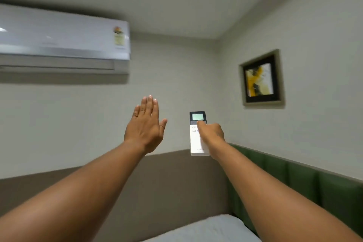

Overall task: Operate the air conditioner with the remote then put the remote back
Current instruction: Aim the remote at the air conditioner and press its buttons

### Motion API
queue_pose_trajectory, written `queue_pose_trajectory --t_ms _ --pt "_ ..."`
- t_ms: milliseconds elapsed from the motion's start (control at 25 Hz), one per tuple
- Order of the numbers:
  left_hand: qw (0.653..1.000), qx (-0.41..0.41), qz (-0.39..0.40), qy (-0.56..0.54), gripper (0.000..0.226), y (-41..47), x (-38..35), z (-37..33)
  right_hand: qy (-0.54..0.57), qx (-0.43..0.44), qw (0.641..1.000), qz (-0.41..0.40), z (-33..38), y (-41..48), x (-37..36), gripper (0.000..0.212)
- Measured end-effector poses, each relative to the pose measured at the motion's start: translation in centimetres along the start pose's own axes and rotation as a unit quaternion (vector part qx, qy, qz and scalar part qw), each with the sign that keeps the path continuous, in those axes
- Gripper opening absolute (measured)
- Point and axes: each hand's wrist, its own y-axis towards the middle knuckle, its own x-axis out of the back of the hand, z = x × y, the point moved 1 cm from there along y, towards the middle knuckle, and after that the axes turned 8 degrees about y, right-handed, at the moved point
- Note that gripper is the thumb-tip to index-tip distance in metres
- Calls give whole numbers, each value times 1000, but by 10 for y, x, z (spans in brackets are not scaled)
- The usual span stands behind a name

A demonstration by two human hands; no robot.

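Observation:
A white air conditioner (64,41) is mounted high on the wall at the upper left, its flap closed. My right hand (212,133) holds a white remote (196,143) upright at arm's length, thumb resting on the buttons just under its lit screen. My left hand (145,125) is raised flat beside it, fingers together and pointing up, holding nothing. Both arms stretch forward toward the corner of the room.
A framed yellow and black picture (261,78) hangs on the right wall. A brown panel (167,182) and a green padded headboard (314,182) line the lower walls. A white pillow (212,230) lies at the bottom.

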Motion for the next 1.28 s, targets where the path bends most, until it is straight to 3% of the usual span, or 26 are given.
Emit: queue_pose_trajectory --t_ms 200,440,680,1280 --pt "991 58 -33 114 71 -39 71 161 50 24 991 124 55 -63 -152 23" --pt "976 107 -38 186 71 -74 141 261 96 10 970 224 95 -127 -259 25" --pt "971 132 -29 195 72 -97 159 280 80 31 964 251 98 -154 -304 28" --pt "967 149 11 204 71 -108 156 277 57 2 955 291 101 -168 -298 26"
